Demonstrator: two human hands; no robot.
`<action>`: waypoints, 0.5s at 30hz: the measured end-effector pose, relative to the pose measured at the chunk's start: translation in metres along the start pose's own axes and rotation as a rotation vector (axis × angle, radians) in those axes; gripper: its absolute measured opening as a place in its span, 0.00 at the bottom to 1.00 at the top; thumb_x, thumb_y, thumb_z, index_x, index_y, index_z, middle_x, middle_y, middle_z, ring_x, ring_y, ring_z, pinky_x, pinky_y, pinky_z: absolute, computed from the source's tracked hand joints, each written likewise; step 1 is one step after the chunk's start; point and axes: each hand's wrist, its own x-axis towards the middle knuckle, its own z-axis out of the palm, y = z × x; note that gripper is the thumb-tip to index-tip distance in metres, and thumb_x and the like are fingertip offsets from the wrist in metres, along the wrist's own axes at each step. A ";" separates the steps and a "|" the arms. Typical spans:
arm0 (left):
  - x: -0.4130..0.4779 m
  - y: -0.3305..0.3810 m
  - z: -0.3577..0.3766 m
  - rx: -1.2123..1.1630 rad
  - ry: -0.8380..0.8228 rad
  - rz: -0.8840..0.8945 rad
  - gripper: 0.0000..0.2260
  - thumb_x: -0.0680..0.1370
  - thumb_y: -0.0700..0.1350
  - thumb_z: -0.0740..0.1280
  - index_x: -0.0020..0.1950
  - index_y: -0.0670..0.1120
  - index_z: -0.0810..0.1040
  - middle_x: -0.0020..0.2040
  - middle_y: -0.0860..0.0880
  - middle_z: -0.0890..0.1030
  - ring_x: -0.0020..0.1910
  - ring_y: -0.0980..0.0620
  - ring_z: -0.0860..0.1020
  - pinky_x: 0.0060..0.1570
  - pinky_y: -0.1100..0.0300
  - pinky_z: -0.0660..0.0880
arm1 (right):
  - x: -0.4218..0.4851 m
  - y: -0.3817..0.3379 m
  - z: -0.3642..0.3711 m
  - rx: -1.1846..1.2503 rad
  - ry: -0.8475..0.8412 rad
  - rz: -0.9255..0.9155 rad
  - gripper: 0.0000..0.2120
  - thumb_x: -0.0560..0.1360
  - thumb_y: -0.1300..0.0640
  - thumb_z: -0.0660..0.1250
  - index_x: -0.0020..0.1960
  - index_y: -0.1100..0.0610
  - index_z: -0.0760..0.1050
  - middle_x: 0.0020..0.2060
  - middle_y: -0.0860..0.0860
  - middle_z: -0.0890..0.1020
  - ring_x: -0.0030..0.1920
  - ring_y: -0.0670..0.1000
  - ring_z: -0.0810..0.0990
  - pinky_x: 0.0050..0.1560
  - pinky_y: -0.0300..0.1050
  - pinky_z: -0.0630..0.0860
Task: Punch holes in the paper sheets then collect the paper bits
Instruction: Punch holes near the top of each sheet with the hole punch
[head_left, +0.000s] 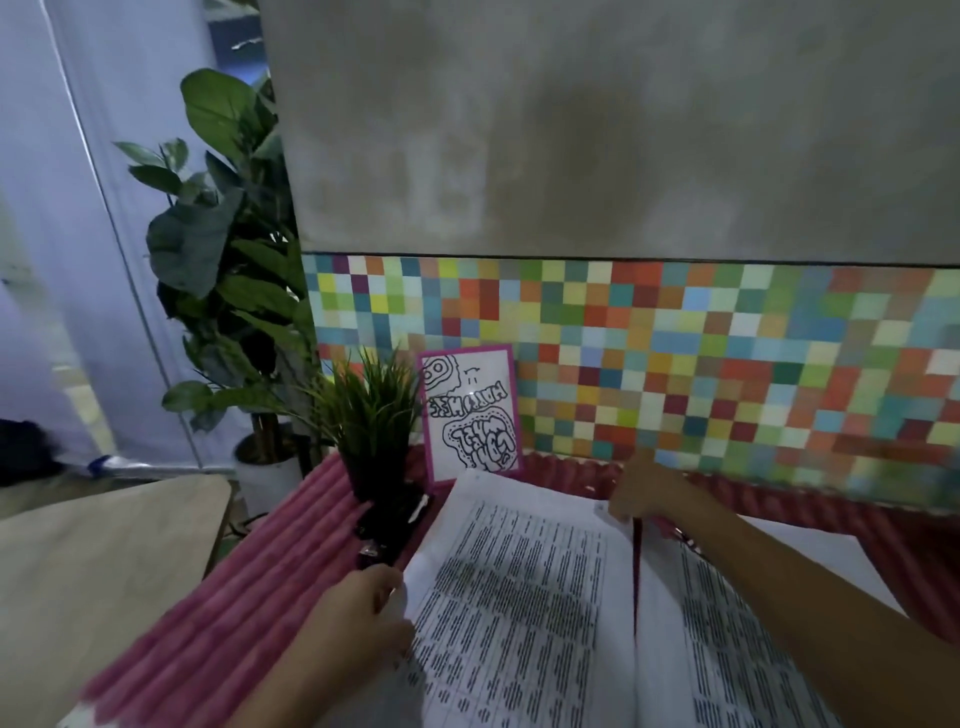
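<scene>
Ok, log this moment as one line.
left hand grips printed sheet left edge | right hand pinches its far corner | black hole punch untouched on pink table by small potted plant

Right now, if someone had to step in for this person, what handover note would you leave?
Left hand: grip on the left edge of the printed sheets.
Right hand: pinches their far right corner.
Things: the sheets are over the pink ribbed table, and a second printed stack lies to their right. A black object, probably the hole punch, sits in front of the small potted plant, with neither hand on it.
Done: no holes or paper bits show, though the view is blurred.
Left: punch the sheets, then collect the bits.
</scene>
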 end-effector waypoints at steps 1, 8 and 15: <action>-0.001 0.001 0.002 0.024 0.042 0.024 0.04 0.74 0.46 0.65 0.45 0.51 0.79 0.39 0.48 0.82 0.36 0.56 0.80 0.36 0.62 0.73 | 0.004 0.004 0.004 -0.018 -0.005 0.009 0.17 0.72 0.60 0.65 0.30 0.53 0.60 0.28 0.50 0.64 0.28 0.47 0.61 0.37 0.43 0.67; -0.001 -0.001 0.012 0.197 0.184 0.101 0.14 0.76 0.47 0.63 0.30 0.49 0.67 0.29 0.49 0.68 0.26 0.55 0.68 0.26 0.65 0.59 | 0.013 0.004 0.014 -0.013 0.040 -0.064 0.16 0.72 0.62 0.62 0.27 0.57 0.62 0.24 0.50 0.65 0.25 0.49 0.64 0.25 0.39 0.58; -0.006 0.005 0.011 0.100 0.152 0.034 0.05 0.72 0.47 0.70 0.39 0.47 0.78 0.33 0.50 0.79 0.32 0.55 0.76 0.33 0.60 0.70 | 0.006 -0.006 0.022 0.046 0.079 -0.100 0.16 0.73 0.62 0.61 0.29 0.57 0.61 0.26 0.50 0.65 0.26 0.49 0.64 0.25 0.40 0.60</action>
